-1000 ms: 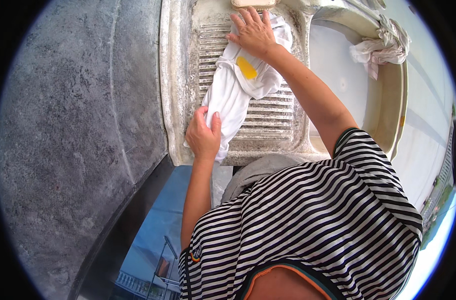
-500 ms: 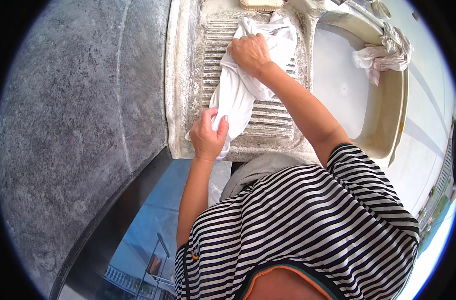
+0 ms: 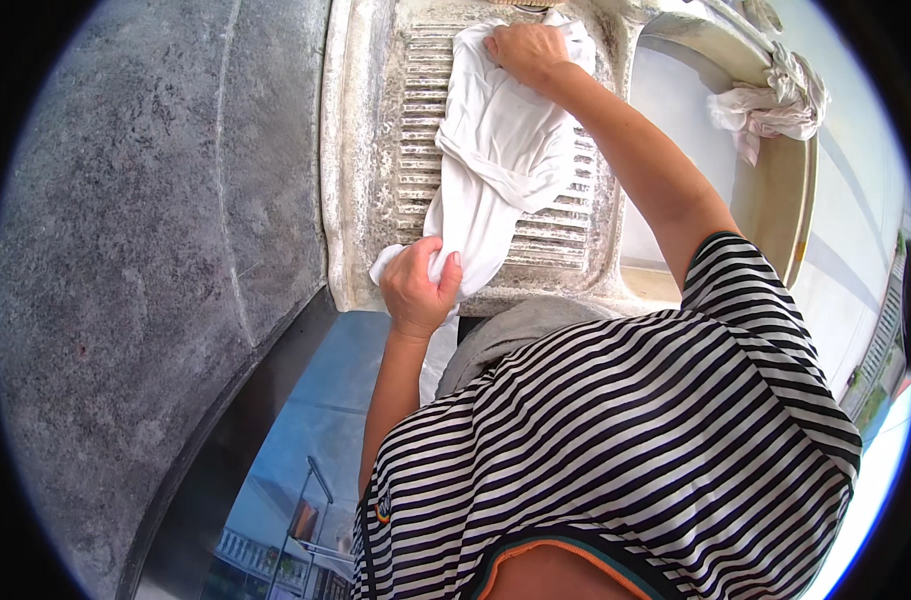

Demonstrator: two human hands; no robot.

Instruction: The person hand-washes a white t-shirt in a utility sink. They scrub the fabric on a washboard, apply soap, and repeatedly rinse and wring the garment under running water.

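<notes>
A wet-looking white cloth garment (image 3: 505, 150) lies stretched lengthwise over the ribbed stone washboard (image 3: 422, 130). At its near end my left hand (image 3: 417, 285) is closed on the fabric, thumb on top, close to the front edge of the board. My right hand (image 3: 531, 52) grips the far end with its fingers curled into the cloth. Between the two hands the fabric lies in folds, with one band crossing it diagonally. Some of the cloth hangs over the front edge below my left hand.
Right of the washboard is a stone basin (image 3: 775, 215) holding cloudy water (image 3: 665, 110). A pale twisted cloth (image 3: 775, 105) hangs over its far right rim. A dark grey stone counter (image 3: 145, 200) borders the left. A brush-like object (image 3: 523, 3) shows at the top edge.
My right hand has moved away from me up the board, pushing the cloth's far part with it. The fabric between my hands is more spread out. My left hand still holds the near end.
</notes>
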